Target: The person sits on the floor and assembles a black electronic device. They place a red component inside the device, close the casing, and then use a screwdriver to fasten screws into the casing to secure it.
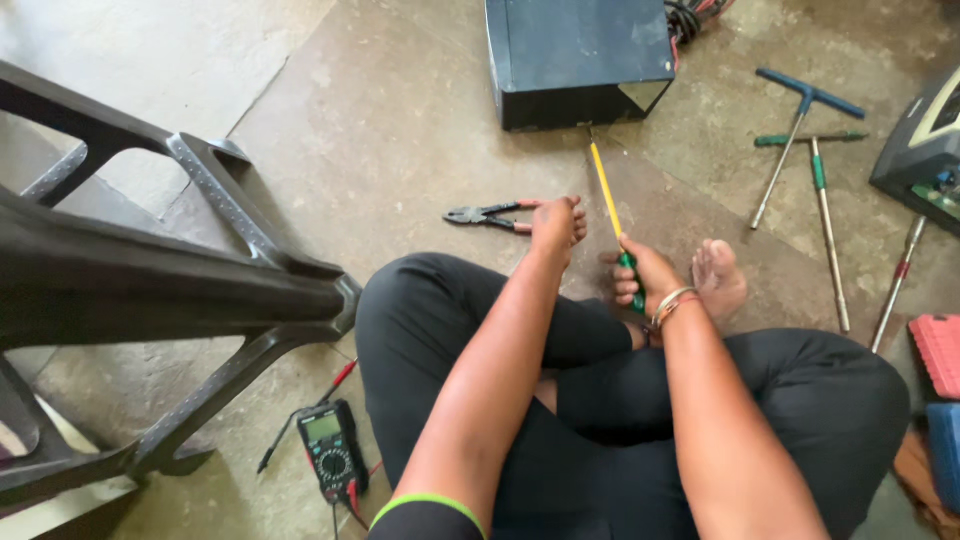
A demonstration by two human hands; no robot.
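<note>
I sit cross-legged on the floor. My right hand (645, 275) grips the green handle of a long screwdriver (606, 188) with a yellow shaft; its tip reaches the lower front edge of a dark metal box (575, 60). My left hand (555, 222) is closed on the red handles of a pair of pliers (485, 214) lying on the floor, jaws pointing left.
A dark plastic chair (150, 280) lies on its side at left. A digital multimeter (332, 452) with leads rests by my left knee. Two T-handle wrenches (805, 140) and another screwdriver (897, 282) lie at right, near a device (925, 140) and a red case (940, 352).
</note>
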